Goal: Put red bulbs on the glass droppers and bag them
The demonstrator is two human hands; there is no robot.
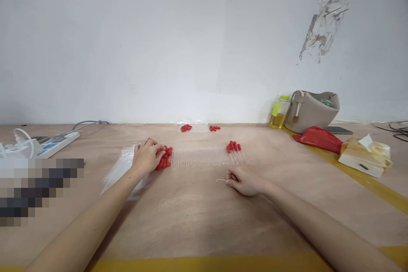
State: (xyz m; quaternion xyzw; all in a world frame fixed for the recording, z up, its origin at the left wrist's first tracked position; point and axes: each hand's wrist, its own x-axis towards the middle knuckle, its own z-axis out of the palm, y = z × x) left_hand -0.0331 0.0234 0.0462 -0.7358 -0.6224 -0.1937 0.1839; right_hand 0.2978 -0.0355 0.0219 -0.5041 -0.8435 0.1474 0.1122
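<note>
My left hand [148, 155] is at the left of the row, its bent fingers closed in on a pile of small red caps [164, 162]. What is between those fingertips is hidden. In a pinch, my right hand [242, 179] holds a thin clear tube [220, 180], which points left above the table. Between the hands lies a long row of similar clear tubes [199, 157], side by side. To its right are several tubes fitted with red caps [234, 147]. Clear plastic bags [118, 172] lie under and beside my left forearm.
Two small groups of red pieces [186, 128] lie by the wall with clear plastic between them. A power strip [59, 144] is at the left. On the right stand a bottle [279, 112], a grey bag [310, 112], a red pouch [318, 139] and a tissue pack [365, 159].
</note>
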